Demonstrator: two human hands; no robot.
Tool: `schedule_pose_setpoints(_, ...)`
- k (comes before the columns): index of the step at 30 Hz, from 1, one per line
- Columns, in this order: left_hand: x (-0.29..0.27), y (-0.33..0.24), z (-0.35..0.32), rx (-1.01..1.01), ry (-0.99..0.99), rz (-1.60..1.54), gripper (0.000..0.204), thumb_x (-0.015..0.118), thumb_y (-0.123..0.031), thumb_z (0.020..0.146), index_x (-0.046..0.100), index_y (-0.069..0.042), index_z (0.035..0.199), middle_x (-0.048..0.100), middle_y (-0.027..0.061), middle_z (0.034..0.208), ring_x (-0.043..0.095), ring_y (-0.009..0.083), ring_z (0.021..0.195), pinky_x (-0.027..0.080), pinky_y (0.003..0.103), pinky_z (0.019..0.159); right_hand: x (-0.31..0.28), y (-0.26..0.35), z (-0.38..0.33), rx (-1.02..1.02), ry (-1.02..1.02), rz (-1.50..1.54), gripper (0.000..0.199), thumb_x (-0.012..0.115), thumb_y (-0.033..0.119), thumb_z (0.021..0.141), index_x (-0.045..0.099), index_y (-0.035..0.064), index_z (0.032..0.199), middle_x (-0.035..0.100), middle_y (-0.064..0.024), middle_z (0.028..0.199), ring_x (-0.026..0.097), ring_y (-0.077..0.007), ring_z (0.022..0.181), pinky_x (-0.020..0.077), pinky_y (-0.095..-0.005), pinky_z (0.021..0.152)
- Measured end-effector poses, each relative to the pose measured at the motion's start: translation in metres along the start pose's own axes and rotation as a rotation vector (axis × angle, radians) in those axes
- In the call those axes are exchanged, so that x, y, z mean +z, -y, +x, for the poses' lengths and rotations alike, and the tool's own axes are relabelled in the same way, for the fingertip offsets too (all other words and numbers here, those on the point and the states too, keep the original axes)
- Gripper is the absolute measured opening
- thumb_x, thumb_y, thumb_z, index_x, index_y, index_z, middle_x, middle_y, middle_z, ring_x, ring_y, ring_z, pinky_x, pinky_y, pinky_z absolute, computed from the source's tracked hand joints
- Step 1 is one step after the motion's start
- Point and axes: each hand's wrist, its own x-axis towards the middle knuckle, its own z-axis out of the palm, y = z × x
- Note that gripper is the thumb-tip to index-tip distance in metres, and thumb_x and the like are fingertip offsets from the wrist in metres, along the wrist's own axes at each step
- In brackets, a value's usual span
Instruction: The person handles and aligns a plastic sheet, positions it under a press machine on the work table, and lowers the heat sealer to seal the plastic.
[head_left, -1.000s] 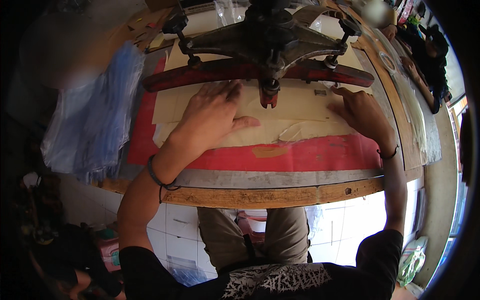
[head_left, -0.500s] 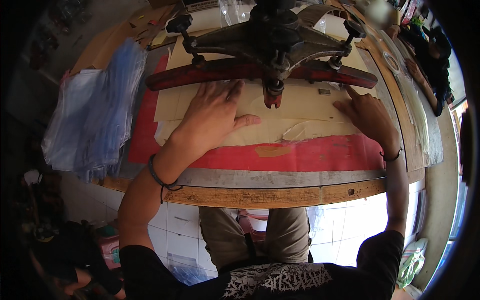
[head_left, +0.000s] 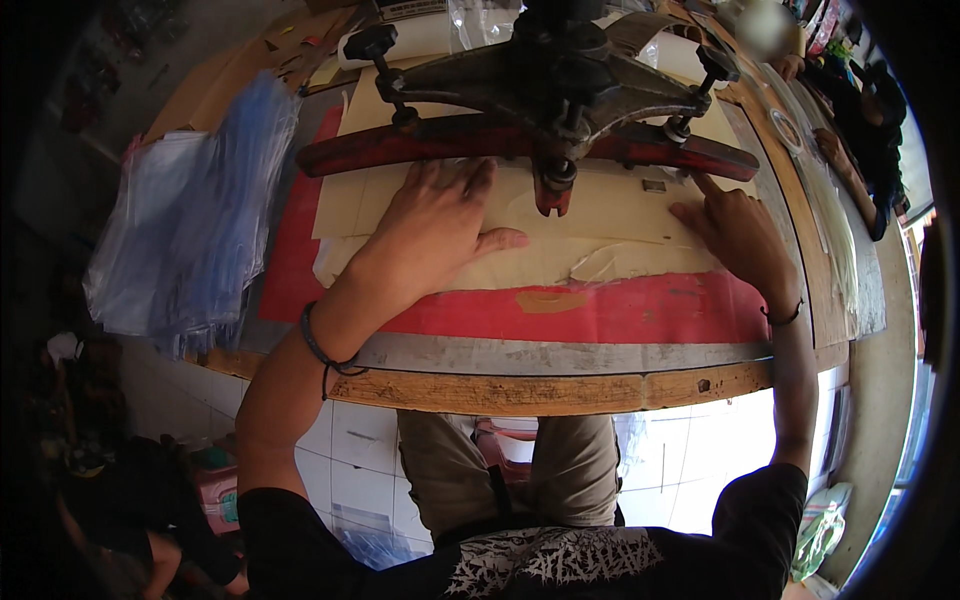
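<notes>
My left hand (head_left: 432, 220) lies flat on a cream sheet (head_left: 590, 225), thumb stretched sideways and fingertips close to a long worn red bar (head_left: 410, 148). Farther right, my right hand (head_left: 735, 228) rests at the sheet's right part, its index finger pointing up to the bar and its thumb apart. Neither hand grips anything. The bar hangs across the sheet under a dark metal press head (head_left: 560, 85) with knobbed screws. A red sheet (head_left: 640, 310) lies beneath the cream one, whose near edge looks torn. What lies behind the bar is partly hidden.
Clear bluish plastic sleeves (head_left: 190, 230) pile up at the left table edge. The table's wooden front edge (head_left: 520, 390) runs before my lap. Clear strips (head_left: 835, 230) and a tape roll (head_left: 787, 130) lie on the right. Another person (head_left: 880, 110) sits at the far right, one (head_left: 140, 510) at lower left.
Both hands keep their places on the cream sheet, and the bar stays over it. Only a slight shift of the whole view shows.
</notes>
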Motion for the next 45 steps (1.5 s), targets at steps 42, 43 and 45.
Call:
schedule_pose_setpoints(42, 0.016, -0.010, 0.012, 0.053, -0.237, 0.098, 0.075, 0.053, -0.067, 0.086, 0.062, -0.006, 0.129, 0.068, 0.0169, 0.101, 0.067, 0.0311, 0.090, 0.052, 0.042, 0.081, 0.015, 0.100, 0.012, -0.241, -0.112, 0.094, 0.051, 0.056, 0.043, 0.097, 0.057, 0.0050, 0.132, 0.062, -0.0196, 0.060, 0.064, -0.0380, 0.060, 0.0504, -0.0468, 0.058)
schedule_pose_setpoints(43, 0.015, -0.009, 0.013, 0.064, -0.234, 0.095, 0.075, 0.053, -0.067, 0.086, 0.062, -0.006, 0.129, 0.068, 0.0169, 0.101, 0.067, 0.0311, 0.090, 0.052, 0.042, 0.081, 0.014, 0.101, 0.011, -0.245, -0.117, 0.066, 0.050, 0.055, 0.043, 0.098, 0.059, 0.0058, 0.131, 0.062, -0.0196, 0.061, 0.065, -0.0378, 0.061, 0.0505, -0.0466, 0.059)
schedule_pose_setpoints(45, 0.006, -0.008, 0.013, 0.046, -0.175, 0.040, 0.074, 0.053, -0.066, 0.088, 0.064, -0.003, 0.123, 0.070, 0.0178, 0.091, 0.069, 0.0328, 0.082, 0.053, 0.042, 0.077, 0.014, 0.095, 0.009, -0.236, -0.129, 0.043, 0.048, 0.055, 0.043, 0.098, 0.060, 0.0065, 0.129, 0.063, -0.0197, 0.063, 0.065, -0.0375, 0.062, 0.0507, -0.0465, 0.061)
